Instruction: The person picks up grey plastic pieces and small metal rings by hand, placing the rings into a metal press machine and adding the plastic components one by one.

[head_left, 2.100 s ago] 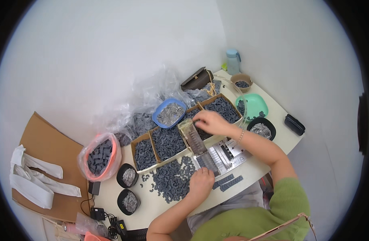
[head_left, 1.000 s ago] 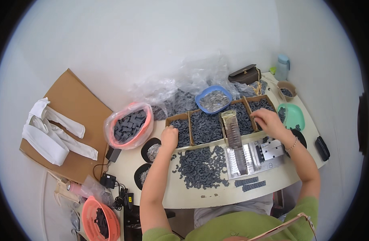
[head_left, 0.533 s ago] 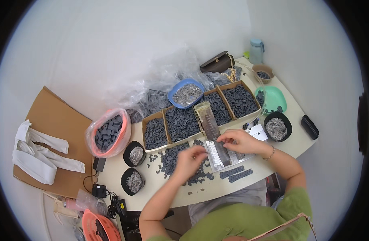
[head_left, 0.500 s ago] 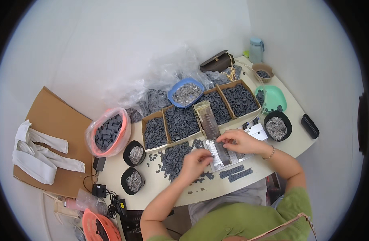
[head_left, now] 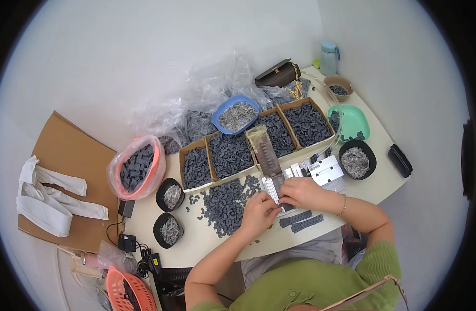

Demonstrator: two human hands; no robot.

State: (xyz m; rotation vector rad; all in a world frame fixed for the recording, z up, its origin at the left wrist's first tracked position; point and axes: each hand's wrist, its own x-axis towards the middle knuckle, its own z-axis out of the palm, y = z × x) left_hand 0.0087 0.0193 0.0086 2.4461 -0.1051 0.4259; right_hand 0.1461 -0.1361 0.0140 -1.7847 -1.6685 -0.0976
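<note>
My left hand (head_left: 258, 212) is closed in a pinch at the near left side of a metal jig (head_left: 270, 187) with a white toothed strip. My right hand (head_left: 306, 194) lies over the jig's right side, its fingers pressed together and nearly meeting the left fingertips. Whatever sits between the fingers is too small and hidden to name. Behind the jig rises a clear, tape-topped chute (head_left: 265, 150). Loose dark grey plastic pieces (head_left: 222, 205) are heaped to the left of my left hand. Close to my right wrist lie flat assembled dark grey strips (head_left: 306, 224).
A divided cardboard box (head_left: 230, 155) of grey pieces stands behind, with a blue bowl (head_left: 236, 115) of metal pins on it. Black bowls of pins (head_left: 169, 230) (head_left: 357, 159) flank the work. Right of the jig is a silver pneumatic block (head_left: 326, 171); beyond is a green tray (head_left: 356, 122).
My right hand has moved down and toward me along the jig, closing in on the left. My left hand has shifted slightly nearer and right. The silver block is now uncovered.
</note>
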